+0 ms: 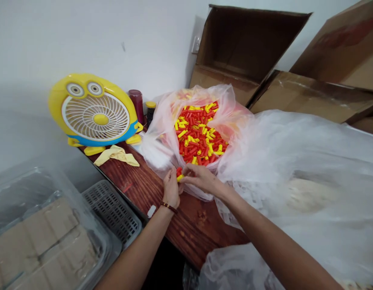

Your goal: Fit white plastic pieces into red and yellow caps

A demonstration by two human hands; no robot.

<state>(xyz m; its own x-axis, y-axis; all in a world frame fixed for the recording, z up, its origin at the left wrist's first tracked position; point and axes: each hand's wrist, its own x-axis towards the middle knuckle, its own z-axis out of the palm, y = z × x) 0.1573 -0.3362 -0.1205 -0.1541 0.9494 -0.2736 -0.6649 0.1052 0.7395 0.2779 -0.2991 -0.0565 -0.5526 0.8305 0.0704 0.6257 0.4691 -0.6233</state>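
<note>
My left hand, with a beaded bracelet at the wrist, is closed around a few small red and yellow plastic tubes. Fingers of my right hand meet it from the right, bent and pinched at the yellow piece. Whether the right fingers grip that piece or only touch it is hard to make out. Just beyond both hands stands an open clear plastic bag full of loose red and yellow tubes. Both hands are over the dark wooden tabletop.
A yellow cartoon-shaped fan stands at the back left, a yellow cloth before it. Behind are a dark red container and cardboard boxes. Large plastic bags cover the right. A clear bin and grey basket sit lower left.
</note>
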